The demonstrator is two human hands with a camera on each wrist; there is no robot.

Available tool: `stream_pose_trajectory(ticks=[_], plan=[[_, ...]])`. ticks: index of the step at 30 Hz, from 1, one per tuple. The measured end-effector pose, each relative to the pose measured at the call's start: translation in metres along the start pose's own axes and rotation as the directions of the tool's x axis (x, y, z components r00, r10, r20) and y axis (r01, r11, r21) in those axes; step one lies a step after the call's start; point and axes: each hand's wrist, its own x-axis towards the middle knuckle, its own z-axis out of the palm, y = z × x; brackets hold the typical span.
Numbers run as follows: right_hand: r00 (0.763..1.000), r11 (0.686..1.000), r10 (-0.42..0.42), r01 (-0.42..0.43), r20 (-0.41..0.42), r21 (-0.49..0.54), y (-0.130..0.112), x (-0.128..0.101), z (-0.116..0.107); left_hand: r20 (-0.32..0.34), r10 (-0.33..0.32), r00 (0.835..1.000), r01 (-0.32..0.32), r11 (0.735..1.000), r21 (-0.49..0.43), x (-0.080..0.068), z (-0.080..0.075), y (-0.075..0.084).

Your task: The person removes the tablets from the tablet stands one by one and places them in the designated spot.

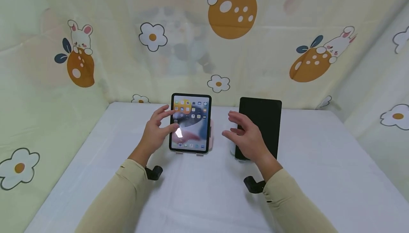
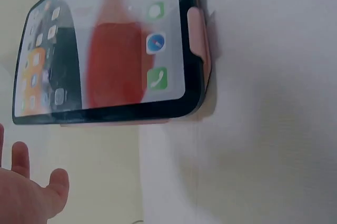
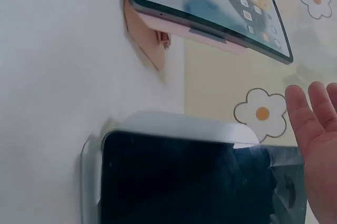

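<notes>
Two tablets stand upright on the white tabletop (image 1: 204, 190), propped near the back where the printed cloth with rabbits and flowers (image 1: 223, 30) hangs. The lit tablet (image 1: 190, 123) sits to the left in a pink stand (image 2: 199, 34), its screen showing rows of app icons; the dark tablet (image 1: 259, 126) stands well to the right of it in a pale stand (image 3: 179, 125), its screen black. The person's left hand (image 1: 156, 131) hovers at the left edge of the lit tablet, fingers (image 1: 164, 112) spread and relaxed, the tips overlapping the screen's edge from the head view; whether they actually touch the glass I cannot tell. In the left wrist view the fingertips show apart from the tablet, holding nothing. The right hand (image 1: 247, 137) hangs in front of the dark tablet's left side, between the two tablets, palm down, its fingers loosely extended and gripping nothing. Both arms wear beige sleeves (image 1: 127, 187), each with a black mount at the wrist.
</notes>
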Motion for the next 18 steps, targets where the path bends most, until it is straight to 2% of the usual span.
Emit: stream_pose_trajectory(ticks=[7,18], plan=[[0.999,1.000,0.022,-0.022,0.028,0.011,-0.006,0.029,0.014,-0.013,-0.011,1.000,0.011,1.000,-0.019,0.018,-0.006,-0.003],[0.992,0.993,0.119,-0.119,0.041,0.010,-0.004,0.057,0.032,0.020,-0.091,0.996,0.091,0.996,-0.024,0.035,-0.009,-0.008]])
